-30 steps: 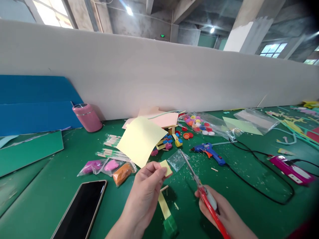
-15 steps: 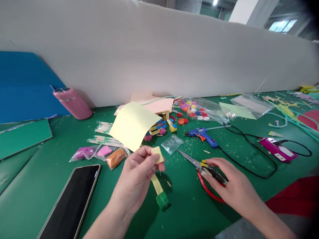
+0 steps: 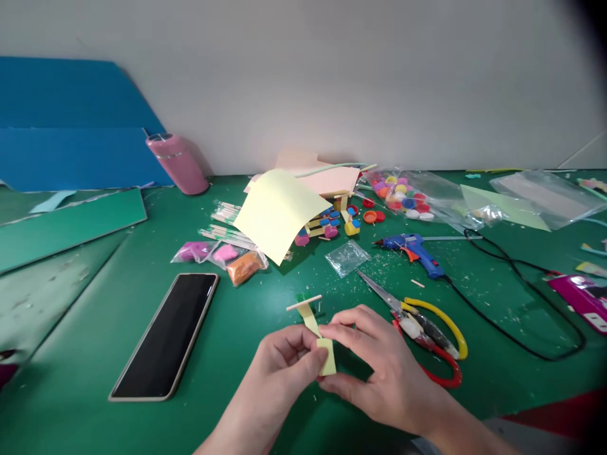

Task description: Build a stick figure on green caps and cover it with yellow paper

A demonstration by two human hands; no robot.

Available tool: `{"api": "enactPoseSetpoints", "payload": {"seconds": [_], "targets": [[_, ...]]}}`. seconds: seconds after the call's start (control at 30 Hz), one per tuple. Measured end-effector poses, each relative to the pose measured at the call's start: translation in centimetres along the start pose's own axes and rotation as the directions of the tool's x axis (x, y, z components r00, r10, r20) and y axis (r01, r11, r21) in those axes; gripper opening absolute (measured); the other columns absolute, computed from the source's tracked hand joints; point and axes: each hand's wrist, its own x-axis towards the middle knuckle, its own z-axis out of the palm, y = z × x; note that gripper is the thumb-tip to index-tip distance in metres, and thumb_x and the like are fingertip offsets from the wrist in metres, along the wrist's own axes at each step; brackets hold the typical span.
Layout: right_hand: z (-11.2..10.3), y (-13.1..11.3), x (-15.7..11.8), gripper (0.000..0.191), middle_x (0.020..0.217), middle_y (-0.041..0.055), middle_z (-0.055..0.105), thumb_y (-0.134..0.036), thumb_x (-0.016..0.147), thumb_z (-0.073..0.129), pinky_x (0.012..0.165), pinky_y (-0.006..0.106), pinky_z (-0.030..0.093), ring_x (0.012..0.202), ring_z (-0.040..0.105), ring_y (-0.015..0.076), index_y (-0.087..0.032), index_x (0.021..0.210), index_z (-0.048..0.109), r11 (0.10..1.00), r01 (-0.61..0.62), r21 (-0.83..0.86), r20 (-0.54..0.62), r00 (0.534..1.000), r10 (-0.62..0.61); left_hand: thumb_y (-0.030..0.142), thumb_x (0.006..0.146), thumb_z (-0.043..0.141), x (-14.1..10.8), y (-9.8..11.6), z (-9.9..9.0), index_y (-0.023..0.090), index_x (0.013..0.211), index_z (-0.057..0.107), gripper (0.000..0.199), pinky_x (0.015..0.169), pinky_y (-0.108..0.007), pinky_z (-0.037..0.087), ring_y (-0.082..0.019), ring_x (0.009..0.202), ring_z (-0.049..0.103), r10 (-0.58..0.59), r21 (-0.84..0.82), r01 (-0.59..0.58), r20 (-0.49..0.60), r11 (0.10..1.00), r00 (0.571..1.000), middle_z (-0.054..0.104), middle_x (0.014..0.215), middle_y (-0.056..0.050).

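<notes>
Between the thumb and bent fingers of my left hand (image 3: pixel 294 366) is a small pale yellow piece of paper (image 3: pixel 328 357). My right hand (image 3: pixel 374 360) is at the same piece, forefinger at its top edge and thumb at its bottom edge. Just beyond the fingers a pale yellow strip (image 3: pixel 309 318) runs away from me, with a short thin wooden stick (image 3: pixel 304 303) lying across its far end and something green partly hidden behind it. Scissors with red handles (image 3: pixel 446 373) and a yellow-handled cutting tool (image 3: pixel 455 325) lie to the right of my hands.
A phone (image 3: pixel 164 338) lies at left, near bagged clay (image 3: pixel 244 268). A large yellow sheet (image 3: pixel 282 212) covers part of some small coloured assemblies. A blue glue gun (image 3: pixel 417 249) with a black cable rests at right; a pink bottle (image 3: pixel 179 165) leans at the back.
My right hand has left the scissors and yellow-handled tool and come to the paper piece. My left hand moved right and lower with it. The view has tilted down and shifted left.
</notes>
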Motion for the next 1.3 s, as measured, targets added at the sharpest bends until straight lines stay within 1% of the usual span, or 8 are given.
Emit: {"api": "enactPoseSetpoints", "payload": {"seconds": [0.27,0.47,0.67,0.83,1.0,1.13,1.23,1.3], "targets": [[0.7,0.4,0.2,0.043,0.100,0.0072,0.060,-0.033,0.077,0.064,0.079,0.032,0.047,0.091,0.055,0.0196,-0.020,0.116,0.053,0.997,-0.038,0.063,-0.026,0.999,0.040,0.027,0.067,0.068,0.1,-0.3,-0.1,0.014,0.057,0.057,0.019,0.054,-0.020,0.035,-0.008,0.052,0.043,-0.042,-0.136,0.038,-0.024,0.990,0.999,0.052,0.053,0.002],[0.8,0.6,0.2,0.032,0.096,0.0047,0.059,-0.020,0.078,0.061,0.075,0.030,0.049,0.087,0.056,0.0174,-0.023,0.110,0.056,0.999,0.008,0.050,-0.067,0.998,-0.005,0.025,0.066,0.068,0.2,-0.5,0.0,0.015,0.056,0.058,0.018,0.056,-0.022,0.038,-0.011,0.052,0.049,0.006,-0.124,-0.016,-0.082,0.992,0.997,0.055,0.051,0.001],[0.8,0.7,0.3,0.034,0.100,0.0072,0.057,-0.021,0.079,0.059,0.078,0.031,0.049,0.092,0.055,0.0189,-0.021,0.113,0.054,0.997,0.010,0.070,-0.061,0.998,-0.006,0.027,0.064,0.070,0.6,-0.6,-0.1,0.015,0.054,0.058,0.020,0.053,-0.021,0.037,-0.010,0.050,0.048,0.046,-0.049,-0.052,-0.111,0.997,0.993,0.055,0.050,0.001],[0.9,0.8,0.5,0.025,0.091,0.0052,0.060,-0.013,0.080,0.057,0.069,0.029,0.049,0.081,0.057,0.0165,-0.022,0.104,0.059,0.998,0.054,-0.023,-0.105,0.993,-0.056,0.027,0.067,0.068,0.5,-0.6,-0.1,0.015,0.057,0.058,0.019,0.055,-0.022,0.038,-0.011,0.050,0.050,0.036,-0.059,-0.043,-0.119,0.997,0.992,0.058,0.048,0.000],[1.2,1.1,0.4,0.030,0.086,0.0055,0.062,-0.007,0.076,0.061,0.064,0.029,0.048,0.075,0.056,0.0160,-0.021,0.102,0.061,0.984,0.132,-0.119,-0.187,0.970,-0.153,0.028,0.071,0.065,0.5,-0.5,0.0,0.015,0.060,0.056,0.019,0.056,-0.023,0.039,-0.011,0.048,0.052,0.034,-0.093,-0.043,-0.102,0.995,0.994,0.058,0.046,0.000],[1.5,1.4,0.2,0.035,0.087,0.0058,0.061,-0.004,0.075,0.060,0.063,0.029,0.048,0.076,0.056,0.0164,-0.023,0.105,0.060,0.978,0.151,-0.145,-0.219,0.959,-0.181,0.028,0.070,0.066,0.6,-0.7,0.0,0.016,0.060,0.055,0.020,0.056,-0.022,0.038,-0.010,0.046,0.051,0.040,-0.086,-0.050,-0.114,0.995,0.993,0.056,0.045,0.002],[1.5,1.4,0.3,0.026,0.085,0.0044,0.060,-0.006,0.077,0.058,0.063,0.028,0.047,0.075,0.055,0.0155,-0.023,0.097,0.061,0.993,0.108,-0.051,-0.220,0.968,-0.116,0.028,0.070,0.065,0.5,-0.9,-0.1,0.015,0.060,0.054,0.020,0.054,-0.021,0.037,-0.009,0.044,0.051,0.045,-0.060,-0.052,-0.111,0.997,0.993,0.055,0.044,0.002],[1.5,1.2,0.5,0.017,0.084,0.0037,0.059,-0.008,0.078,0.057,0.066,0.027,0.047,0.076,0.055,0.0148,-0.022,0.087,0.061,0.994,0.025,0.106,-0.190,0.982,-0.005,0.029,0.070,0.065,0.6,-1.0,0.0,0.015,0.061,0.053,0.020,0.052,-0.021,0.037,-0.009,0.043,0.051,0.045,-0.047,-0.051,-0.115,0.998,0.992,0.054,0.045,0.003]]}}
